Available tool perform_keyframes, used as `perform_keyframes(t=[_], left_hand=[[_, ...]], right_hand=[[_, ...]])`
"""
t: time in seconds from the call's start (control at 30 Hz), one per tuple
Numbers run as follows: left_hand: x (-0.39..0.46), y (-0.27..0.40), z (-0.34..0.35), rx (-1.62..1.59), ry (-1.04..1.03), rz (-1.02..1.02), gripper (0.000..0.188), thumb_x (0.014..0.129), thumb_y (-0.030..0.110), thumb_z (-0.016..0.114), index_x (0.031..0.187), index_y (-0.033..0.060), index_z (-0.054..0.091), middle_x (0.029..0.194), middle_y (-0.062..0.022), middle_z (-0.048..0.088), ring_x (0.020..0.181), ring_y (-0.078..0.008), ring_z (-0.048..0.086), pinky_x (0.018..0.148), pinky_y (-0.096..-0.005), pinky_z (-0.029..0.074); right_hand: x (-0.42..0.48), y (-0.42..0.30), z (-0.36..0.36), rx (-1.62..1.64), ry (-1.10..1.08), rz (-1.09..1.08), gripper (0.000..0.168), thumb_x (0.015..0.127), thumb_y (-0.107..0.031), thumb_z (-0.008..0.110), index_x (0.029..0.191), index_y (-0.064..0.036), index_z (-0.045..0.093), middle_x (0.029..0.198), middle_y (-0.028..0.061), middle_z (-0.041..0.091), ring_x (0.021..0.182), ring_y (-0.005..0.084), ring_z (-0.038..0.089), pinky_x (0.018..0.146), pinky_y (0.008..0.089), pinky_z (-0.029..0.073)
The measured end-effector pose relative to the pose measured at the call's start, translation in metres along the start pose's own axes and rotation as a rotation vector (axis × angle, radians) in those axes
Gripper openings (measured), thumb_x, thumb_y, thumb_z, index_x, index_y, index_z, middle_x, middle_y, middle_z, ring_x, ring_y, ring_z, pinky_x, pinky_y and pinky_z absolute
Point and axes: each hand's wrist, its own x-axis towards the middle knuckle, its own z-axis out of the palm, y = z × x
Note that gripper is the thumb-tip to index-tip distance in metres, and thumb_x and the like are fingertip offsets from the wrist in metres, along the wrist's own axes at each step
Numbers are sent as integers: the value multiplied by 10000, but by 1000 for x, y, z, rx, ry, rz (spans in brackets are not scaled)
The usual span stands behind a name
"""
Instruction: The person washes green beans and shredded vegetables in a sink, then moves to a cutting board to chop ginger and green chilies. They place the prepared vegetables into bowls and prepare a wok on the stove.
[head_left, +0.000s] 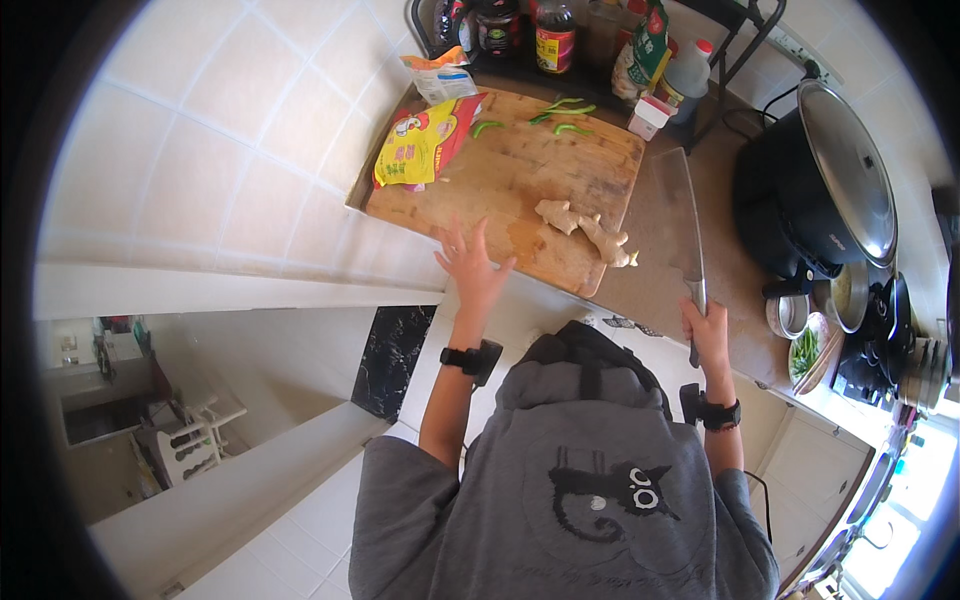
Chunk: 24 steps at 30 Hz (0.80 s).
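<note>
In my right hand (706, 330) is the handle of a cleaver (679, 206), its broad blade pointing away from me over the counter, right of the wooden cutting board (517, 176). My left hand (474, 264) hovers with spread fingers at the board's front edge, holding nothing. A knobbly piece of ginger root (589, 231) lies at the board's near right corner. Toward the back are several green pepper pieces (574, 109). A yellow and red food bag (426, 146) rests on the left side of the board, with a small light-coloured scrap partly under it.
Behind the board, a black rack holds sauce bottles (555, 41) and packets. A large black lidded cooker (806, 180) stands at the right, near metal bowls (787, 313) and a plate of cut greens (807, 352) with chopsticks. A tiled wall (225, 135) borders the left side.
</note>
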Motion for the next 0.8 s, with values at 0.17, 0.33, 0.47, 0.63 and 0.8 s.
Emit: perform_keyframes(t=[0.17,0.33,0.47,0.63,0.8], left_hand=[[17,20,20,-101,-29,181,859,566,350,797,1305,215,383,1440,-167,141,1306,-449,86,969,-675,99],[40,45,39,-16,-144,260,832,547,315,811,1278,268,418,1452,-131,141,1307,-440,104,954,-701,95],[54,52,51,19,-164,335,762,541,298,814,1226,286,480,1463,-81,138,1308,-426,122,949,-711,103],[67,58,62,28,-181,381,685,547,306,810,1169,282,525,1457,-61,162,1302,-407,156,958,-695,121],[83,57,72,13,-129,415,616,548,275,813,1110,268,562,1433,-46,220,1288,-389,200,967,-658,160]], right_hand=[[-1,21,-20,-43,51,-55,278,809,-197,573,604,-23,501,461,-5,435,407,68,420,390,244,320],[-1,20,-21,-9,83,-12,275,825,-202,573,631,-20,500,465,1,445,403,65,423,388,239,325],[-3,25,-24,17,102,11,274,825,-209,579,644,-17,506,471,1,450,409,63,429,390,237,332],[-2,23,-26,-27,124,29,287,815,-209,577,617,-13,506,458,6,448,409,70,430,398,249,334],[5,24,-26,5,130,17,293,805,-217,584,608,-14,507,456,9,458,409,72,433,401,252,335]])
